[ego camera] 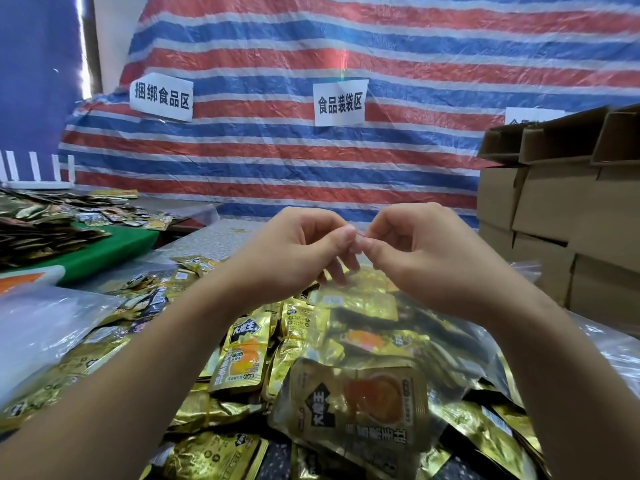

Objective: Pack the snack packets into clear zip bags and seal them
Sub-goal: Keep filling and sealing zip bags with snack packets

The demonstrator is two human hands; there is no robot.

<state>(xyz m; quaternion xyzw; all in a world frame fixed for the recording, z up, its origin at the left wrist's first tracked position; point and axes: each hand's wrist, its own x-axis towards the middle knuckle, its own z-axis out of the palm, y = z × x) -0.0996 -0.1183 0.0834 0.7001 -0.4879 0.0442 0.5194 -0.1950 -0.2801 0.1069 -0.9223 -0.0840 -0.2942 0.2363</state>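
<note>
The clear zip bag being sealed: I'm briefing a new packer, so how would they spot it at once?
Start at the heap of gold snack packets covering the table. Above it, the left hand and right hand meet and pinch a thin red strip. That strip tops the clear zip bag, the only bag hanging from the fingers with packets inside.

packets (242,362) crowd table, cartons (554,216) wall right
</note>
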